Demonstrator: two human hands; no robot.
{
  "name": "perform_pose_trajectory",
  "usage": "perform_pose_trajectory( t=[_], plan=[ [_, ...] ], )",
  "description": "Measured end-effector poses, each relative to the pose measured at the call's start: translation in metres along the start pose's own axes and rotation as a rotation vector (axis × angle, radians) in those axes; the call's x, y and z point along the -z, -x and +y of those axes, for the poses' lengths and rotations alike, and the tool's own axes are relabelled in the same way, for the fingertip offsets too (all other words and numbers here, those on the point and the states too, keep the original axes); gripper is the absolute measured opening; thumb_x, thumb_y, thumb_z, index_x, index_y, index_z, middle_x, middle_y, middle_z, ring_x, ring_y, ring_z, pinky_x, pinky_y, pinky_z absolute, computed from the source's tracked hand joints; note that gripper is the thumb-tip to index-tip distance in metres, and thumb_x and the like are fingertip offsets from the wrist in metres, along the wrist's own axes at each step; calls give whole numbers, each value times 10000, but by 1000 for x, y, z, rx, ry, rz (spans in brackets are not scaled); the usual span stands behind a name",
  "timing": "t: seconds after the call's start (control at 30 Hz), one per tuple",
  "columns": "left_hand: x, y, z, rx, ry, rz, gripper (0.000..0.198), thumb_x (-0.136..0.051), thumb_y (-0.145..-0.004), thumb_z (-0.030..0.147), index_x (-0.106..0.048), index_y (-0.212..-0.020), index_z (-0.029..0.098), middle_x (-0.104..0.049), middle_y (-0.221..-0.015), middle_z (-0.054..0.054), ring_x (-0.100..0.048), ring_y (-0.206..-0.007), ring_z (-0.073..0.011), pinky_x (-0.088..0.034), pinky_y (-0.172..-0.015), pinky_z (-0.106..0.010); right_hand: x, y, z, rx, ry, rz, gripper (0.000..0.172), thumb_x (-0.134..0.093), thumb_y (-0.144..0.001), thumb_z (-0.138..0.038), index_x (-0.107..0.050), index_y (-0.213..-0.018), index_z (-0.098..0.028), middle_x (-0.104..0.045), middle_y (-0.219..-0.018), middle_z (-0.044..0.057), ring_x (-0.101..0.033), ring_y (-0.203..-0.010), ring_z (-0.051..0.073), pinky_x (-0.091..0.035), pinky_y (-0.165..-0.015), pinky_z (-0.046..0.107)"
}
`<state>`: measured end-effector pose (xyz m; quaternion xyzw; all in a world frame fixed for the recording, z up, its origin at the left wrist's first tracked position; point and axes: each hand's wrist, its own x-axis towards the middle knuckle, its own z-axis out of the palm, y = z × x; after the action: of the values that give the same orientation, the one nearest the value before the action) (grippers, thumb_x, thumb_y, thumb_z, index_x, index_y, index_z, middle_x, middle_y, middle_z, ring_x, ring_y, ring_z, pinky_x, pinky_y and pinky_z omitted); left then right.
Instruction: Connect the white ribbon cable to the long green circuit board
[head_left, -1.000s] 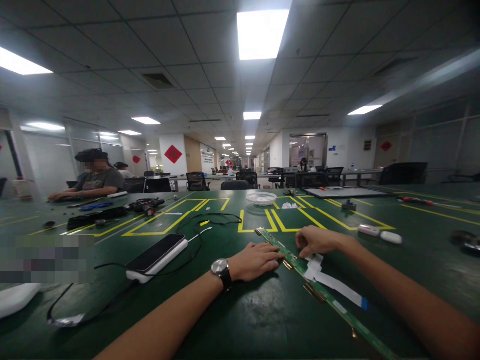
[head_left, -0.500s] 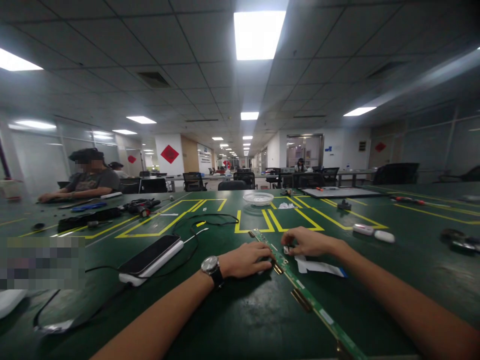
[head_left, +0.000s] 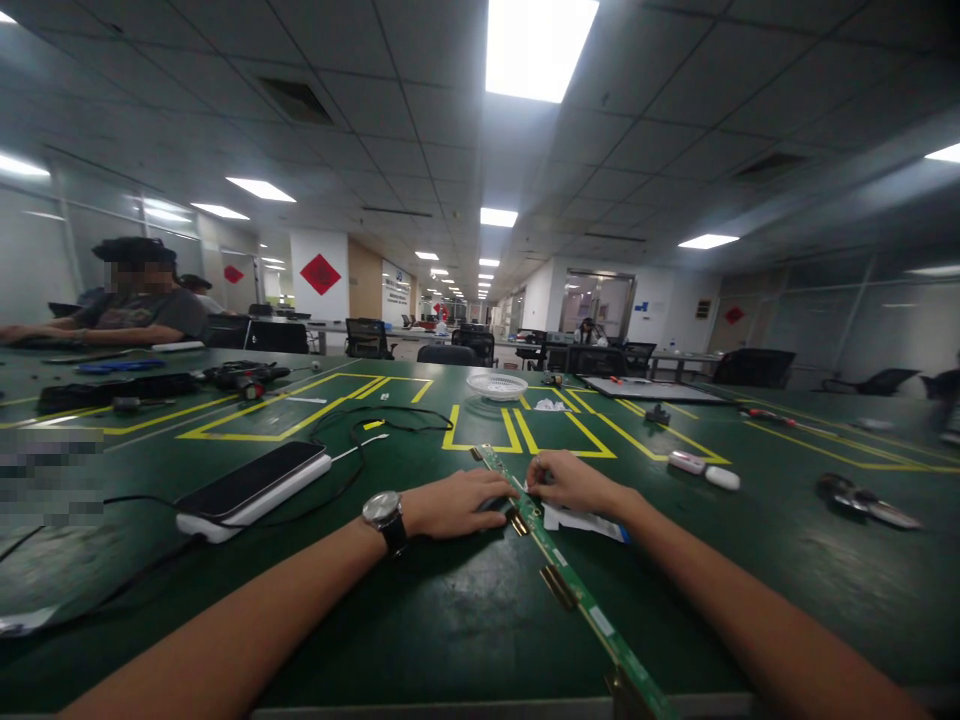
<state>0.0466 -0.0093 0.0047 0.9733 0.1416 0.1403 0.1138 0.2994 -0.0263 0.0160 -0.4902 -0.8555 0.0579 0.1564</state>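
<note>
A long, narrow green circuit board (head_left: 577,592) with gold-coloured connectors along its left edge lies slanting across the green table. My left hand (head_left: 459,503), wearing a watch (head_left: 382,508), rests flat with its fingertips against the board's left edge near the far end. Across from it, my right hand (head_left: 568,482) is closed in a pinch at the board's right edge. Whatever sits between those fingertips is too small and hidden to name. A flat white ribbon cable (head_left: 589,523) with a blue end lies beneath and beside the right hand.
On the left, a dark-screened phone (head_left: 255,482) lies on a white block, with black cables around it. A white basket (head_left: 496,387) stands farther back. Small pink and white cases (head_left: 703,470) and a dark metallic tool (head_left: 862,500) are on the right. A person (head_left: 142,300) sits at far left.
My right hand has moved left to the board's edge, bringing its pinched fingers against it. My left hand stays by the board. The whole view has shifted slightly.
</note>
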Motion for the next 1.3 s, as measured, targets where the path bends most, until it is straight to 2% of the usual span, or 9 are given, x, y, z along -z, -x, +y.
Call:
perform_pose_trajectory(
  t=[0.4,0.8,1.07,1.3],
  plan=[
    [0,0,0,-15,-15,5,363,-477,-972,350,-551,-1320,275,-546,-1362,-58,-526,-1229,-249,-391,-1058,-393,-6,-4,4,8,35,23,92,-622,-778,-167,-701,-824,-175,-693,-836,42,-614,-750,168,-451,-701,242],
    [1,0,2,-5,-53,-17,371,-476,-975,356,-539,-1329,261,-536,-1373,-70,-532,-1226,-267,-411,-1031,-402,-1,-3,-4,-55,68,5,108,-633,-737,-148,-712,-805,-176,-691,-798,34,-620,-719,170,-433,-640,238],
    [0,0,-1,-13,-59,-22,387,-469,-980,378,-520,-1346,262,-520,-1393,-72,-516,-1245,-268,-401,-1028,-398,-6,-3,-1,3,74,31,115,-623,-794,-175,-721,-854,-176,-687,-828,44,-620,-747,170,-444,-675,243],
    [0,1,-2,3,-47,-36,391,-450,-986,428,-510,-1342,278,-510,-1406,-62,-516,-1252,-272,-412,-996,-394,-9,-3,6,87,-51,42,133,-603,-838,-172,-709,-919,-177,-701,-876,38,-633,-794,171,-470,-747,263]
  ],
)
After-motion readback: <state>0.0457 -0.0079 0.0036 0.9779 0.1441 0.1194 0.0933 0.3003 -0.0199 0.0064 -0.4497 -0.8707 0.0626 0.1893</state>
